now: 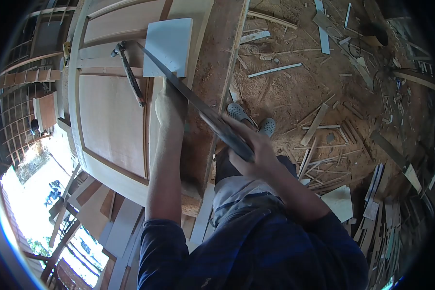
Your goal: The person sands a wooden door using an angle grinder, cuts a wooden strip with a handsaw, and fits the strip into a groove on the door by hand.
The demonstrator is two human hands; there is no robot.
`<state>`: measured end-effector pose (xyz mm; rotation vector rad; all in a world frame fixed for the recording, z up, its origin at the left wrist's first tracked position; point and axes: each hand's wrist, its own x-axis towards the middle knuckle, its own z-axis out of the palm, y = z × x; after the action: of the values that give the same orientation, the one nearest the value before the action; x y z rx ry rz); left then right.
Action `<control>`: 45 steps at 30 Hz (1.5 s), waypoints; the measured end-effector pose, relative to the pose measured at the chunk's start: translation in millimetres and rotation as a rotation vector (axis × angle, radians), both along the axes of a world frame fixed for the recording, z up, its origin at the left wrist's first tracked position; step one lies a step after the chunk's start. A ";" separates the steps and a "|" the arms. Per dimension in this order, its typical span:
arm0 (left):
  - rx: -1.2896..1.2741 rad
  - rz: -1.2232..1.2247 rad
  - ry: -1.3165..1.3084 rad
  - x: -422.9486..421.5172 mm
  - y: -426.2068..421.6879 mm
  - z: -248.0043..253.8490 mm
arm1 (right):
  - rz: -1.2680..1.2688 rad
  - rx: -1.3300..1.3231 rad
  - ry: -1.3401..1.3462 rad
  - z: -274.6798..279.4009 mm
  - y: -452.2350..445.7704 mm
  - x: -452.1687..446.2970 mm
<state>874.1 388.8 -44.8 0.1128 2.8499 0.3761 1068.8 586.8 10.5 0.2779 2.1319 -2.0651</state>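
My right hand (256, 150) is wrapped round the handle end of a long, dark, tapering handsaw (193, 99), which I see almost edge-on. The blade runs up and left, passing over the near part of a white rectangular board (168, 43). My left hand (170, 104) is closed at the board's near edge, with its fingertips partly hidden by the blade and the board. Left of the board, a hammer (129, 75) lies on a panelled wooden door (113, 116), its head toward the far side. The board rests above the door's panels and frame.
The door lies on a workbench with a dusty wooden edge (222, 58). Offcuts and strips (316, 123) litter the ground at right. Several long boards (123, 222) lean at lower left, and more wood (382, 212) is stacked at lower right. My feet in clogs (238, 112) stand beside the bench.
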 end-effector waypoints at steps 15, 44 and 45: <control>-0.040 0.035 0.015 -2.5 6.0 4.3 | -0.040 -0.002 0.009 -13.3 2.3 21.6; 0.036 -0.001 -0.002 -9.0 -10.1 -16.9 | -0.027 0.051 0.007 -21.9 1.7 6.0; 0.000 0.005 0.008 -9.5 -8.6 -15.1 | -0.044 0.076 0.018 -22.1 0.2 9.9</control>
<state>864.6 380.3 -59.9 0.1075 2.8583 0.3782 1078.7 587.0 -11.6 0.3191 2.2377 -2.0204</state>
